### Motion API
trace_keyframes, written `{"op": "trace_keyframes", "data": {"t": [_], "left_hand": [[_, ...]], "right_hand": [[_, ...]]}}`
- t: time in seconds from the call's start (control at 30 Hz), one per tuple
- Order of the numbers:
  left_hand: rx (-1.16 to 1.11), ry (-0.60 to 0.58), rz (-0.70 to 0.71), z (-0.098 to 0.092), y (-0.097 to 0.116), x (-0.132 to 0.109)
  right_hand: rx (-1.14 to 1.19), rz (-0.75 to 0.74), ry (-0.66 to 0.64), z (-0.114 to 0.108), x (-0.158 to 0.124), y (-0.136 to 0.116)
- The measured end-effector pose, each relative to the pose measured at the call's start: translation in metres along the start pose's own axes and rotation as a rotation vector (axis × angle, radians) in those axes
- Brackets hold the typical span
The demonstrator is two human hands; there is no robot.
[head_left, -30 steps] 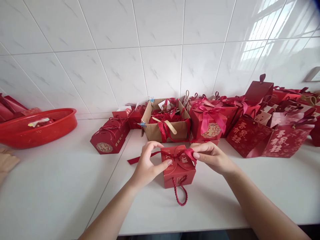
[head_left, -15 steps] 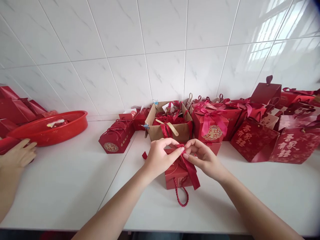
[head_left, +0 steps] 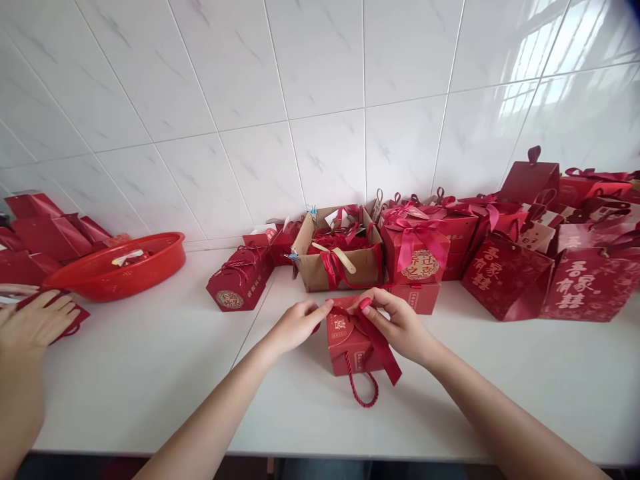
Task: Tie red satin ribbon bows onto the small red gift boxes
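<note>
Pinching a ribbon point(head_left: 376, 335) from two sides, over a small red box point(head_left: 349, 343) on the white table point(head_left: 450, 413).

Having, from this box, another person's hand point(head_left: 37, 323) at nine o'clock, a red basket point(head_left: 130, 281) slightly past nine, a long red box point(head_left: 239, 283) at ten. Gripping ribbon with the left hand point(head_left: 300, 327) at ten o'clock of the lid point(head_left: 340, 327); having a carton point(head_left: 315, 272) at twelve; gripping also with the right hand point(head_left: 403, 328) at one, leaving a tail point(head_left: 387, 360) toward five; having a bow-tied box point(head_left: 423, 265) farther near one, paper bags point(head_left: 580, 287) toward three.
</note>
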State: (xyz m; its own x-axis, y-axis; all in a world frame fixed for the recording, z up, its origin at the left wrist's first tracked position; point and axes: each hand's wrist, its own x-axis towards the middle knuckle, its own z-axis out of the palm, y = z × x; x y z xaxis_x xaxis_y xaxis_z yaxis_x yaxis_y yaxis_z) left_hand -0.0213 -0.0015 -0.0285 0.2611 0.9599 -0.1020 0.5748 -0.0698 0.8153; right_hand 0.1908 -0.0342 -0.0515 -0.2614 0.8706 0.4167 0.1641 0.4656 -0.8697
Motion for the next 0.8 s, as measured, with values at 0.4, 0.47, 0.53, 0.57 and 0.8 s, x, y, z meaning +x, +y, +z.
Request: {"op": "trace_keyframes", "data": {"t": [0.4,0.47,0.53,0.57,0.8], "left_hand": [[0.043,0.074,0.118,-0.005,0.008,-0.01],[0.104,0.066,0.175,-0.012,0.016,-0.016],[0.19,0.065,0.266,-0.019,0.026,-0.024],[0.24,0.056,0.32,-0.022,0.031,-0.028],[0.594,-0.036,0.769,-0.024,0.073,-0.027]], "right_hand": [[0.035,0.148,0.059,0.002,0.002,-0.009],[-0.005,0.207,0.104,0.004,0.003,-0.013],[-0.069,0.219,0.118,0.006,0.004,-0.016],[-0.106,0.214,0.112,0.006,0.005,-0.018],[-0.269,0.157,0.051,0.004,0.007,-0.024]]}}
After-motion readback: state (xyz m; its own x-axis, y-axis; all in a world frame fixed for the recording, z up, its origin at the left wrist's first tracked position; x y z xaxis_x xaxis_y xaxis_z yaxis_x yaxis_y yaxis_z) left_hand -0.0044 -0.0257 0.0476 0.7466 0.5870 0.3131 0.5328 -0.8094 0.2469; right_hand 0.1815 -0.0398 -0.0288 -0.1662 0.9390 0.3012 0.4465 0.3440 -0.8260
